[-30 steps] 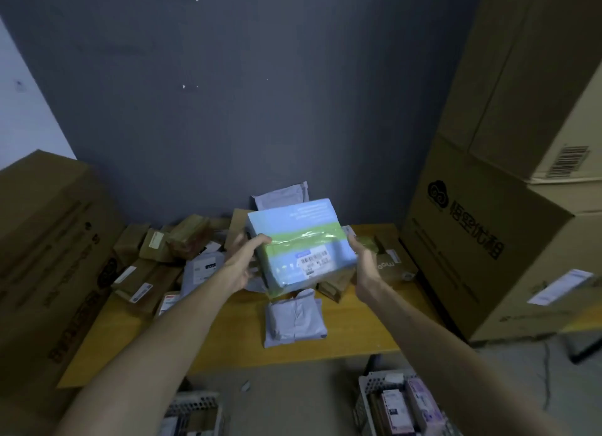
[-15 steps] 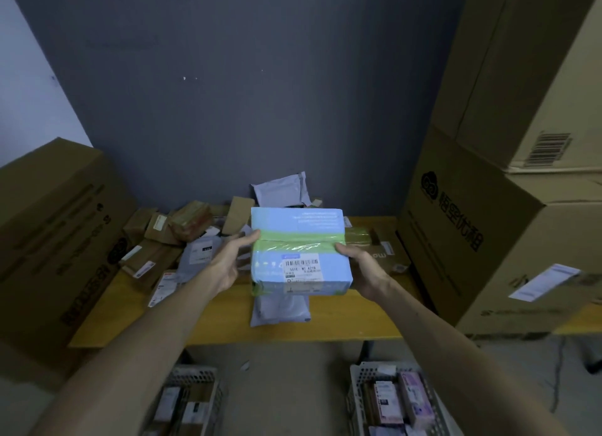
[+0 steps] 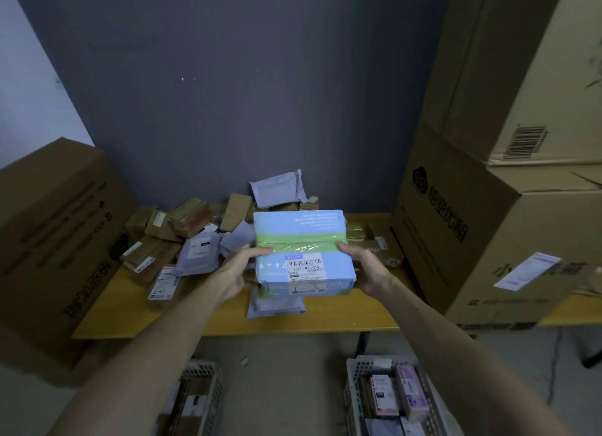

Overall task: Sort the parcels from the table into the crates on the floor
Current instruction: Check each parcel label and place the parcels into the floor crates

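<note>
Blue-and-green parcel held level above the yellow tabletop, barcode label facing up, lifted off the pile. Left hand grasps its left edge, thumb on top; right hand grasps the right edge the same way. Grey mailer lies on the tabletop directly beneath. Small brown boxes heaped at rear left. On the floor below: left crate and right crate — both hold parcels already.
</note>
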